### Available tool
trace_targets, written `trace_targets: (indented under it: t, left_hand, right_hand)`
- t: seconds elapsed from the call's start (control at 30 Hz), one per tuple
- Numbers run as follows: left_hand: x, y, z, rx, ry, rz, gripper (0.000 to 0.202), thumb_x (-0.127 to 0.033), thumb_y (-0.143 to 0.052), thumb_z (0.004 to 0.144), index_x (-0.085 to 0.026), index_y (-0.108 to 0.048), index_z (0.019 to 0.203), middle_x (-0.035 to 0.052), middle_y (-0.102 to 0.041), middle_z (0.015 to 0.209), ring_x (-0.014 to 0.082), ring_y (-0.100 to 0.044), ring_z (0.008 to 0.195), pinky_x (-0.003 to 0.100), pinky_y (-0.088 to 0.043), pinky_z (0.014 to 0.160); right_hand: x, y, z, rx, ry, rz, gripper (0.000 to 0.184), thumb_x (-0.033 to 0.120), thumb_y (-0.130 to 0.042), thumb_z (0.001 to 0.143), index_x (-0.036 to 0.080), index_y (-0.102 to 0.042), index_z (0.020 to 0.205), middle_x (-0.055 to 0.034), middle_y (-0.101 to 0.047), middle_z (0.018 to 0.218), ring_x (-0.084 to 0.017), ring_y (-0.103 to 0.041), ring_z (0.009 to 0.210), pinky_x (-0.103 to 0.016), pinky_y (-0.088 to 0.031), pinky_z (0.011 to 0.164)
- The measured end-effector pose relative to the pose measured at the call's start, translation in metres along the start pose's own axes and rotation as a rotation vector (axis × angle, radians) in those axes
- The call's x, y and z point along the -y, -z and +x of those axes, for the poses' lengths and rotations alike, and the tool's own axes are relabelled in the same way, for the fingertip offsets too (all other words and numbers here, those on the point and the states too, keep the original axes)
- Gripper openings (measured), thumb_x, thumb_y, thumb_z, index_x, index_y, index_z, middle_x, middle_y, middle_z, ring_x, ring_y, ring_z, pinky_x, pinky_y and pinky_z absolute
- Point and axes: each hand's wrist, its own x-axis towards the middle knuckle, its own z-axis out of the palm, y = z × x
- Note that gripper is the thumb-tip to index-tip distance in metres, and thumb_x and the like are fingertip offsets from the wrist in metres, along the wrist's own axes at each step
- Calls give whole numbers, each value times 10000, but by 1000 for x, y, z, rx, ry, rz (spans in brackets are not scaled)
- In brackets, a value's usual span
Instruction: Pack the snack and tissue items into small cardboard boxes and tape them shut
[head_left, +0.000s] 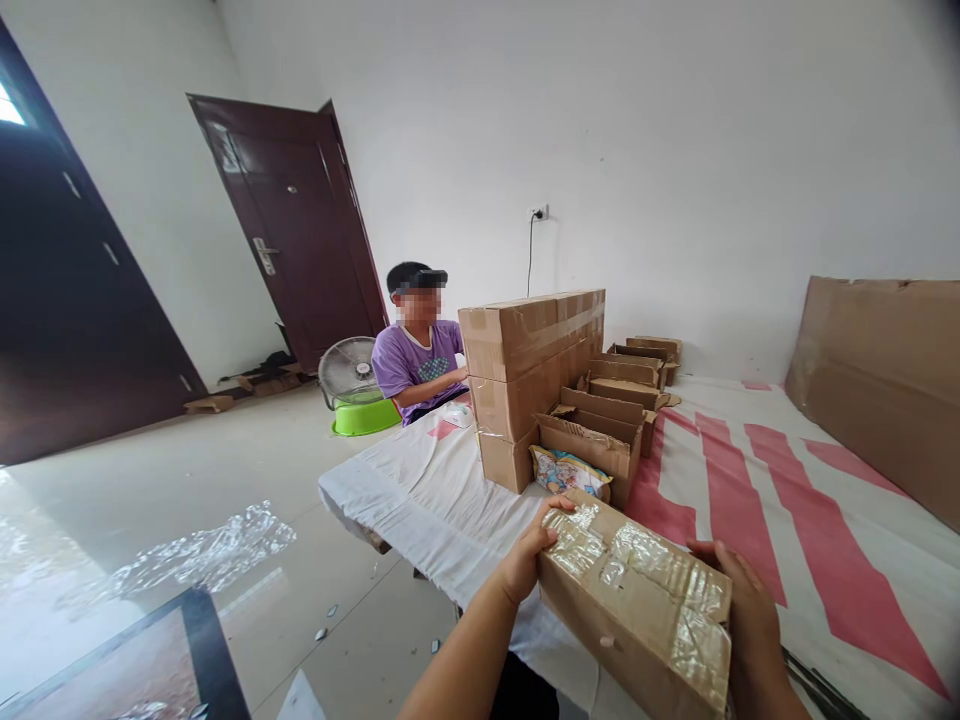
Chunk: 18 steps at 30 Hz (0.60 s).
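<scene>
Taped box (637, 610): at the near edge of the bench (405, 480); resting or lifted, cannot tell. Long axis slants from far left to near right. Grip: box clasped between 2 hands, left hand (529, 555) at its far end, right hand (754, 625) at its near end. Left is nearer the printed bag (570, 473) and 3-high stack (510, 400), both beyond the far end.

Left forearm (466, 648) extended forward, left fingers (556, 505) bent, right fingers (729, 566) facing them, well apart

Cardboard box (634, 615), glossy tape (649, 553), perhaps plastic
</scene>
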Motion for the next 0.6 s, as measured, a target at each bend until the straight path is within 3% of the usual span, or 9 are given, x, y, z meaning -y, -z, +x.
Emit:
trace_targets:
  t: [0.17,0.4,0.6]
  left_hand:
    - [-2,-3,2,-23,5,-9,466,-317,-600,698,-209,-522,1145,63,-633,1072,250,-623,905,338,-441,805]
    - [-3,-16,-3,-81,24,-14,462,-303,-607,703,-217,-522,1150,46,-662,1015,215,-622,858,304,-434,777]
    - [-1,-20,-13,-85,-12,0,489,-340,-627,716,-225,-516,1179,60,-647,1083,264,-607,980,345,-436,833]
  right_hand:
    - [-3,2,3,35,-3,-27,398,587,-629,626,210,-667,749,-25,-711,784,-239,-638,766,-335,-461,666]
    - [10,-2,-3,-30,8,-36,345,546,-596,600,213,-653,669,-35,-677,718,-225,-602,698,-343,-464,653]
    - [17,0,-3,-64,-3,-95,345,537,-561,608,209,-647,673,-54,-678,761,-236,-606,738,-355,-469,682]
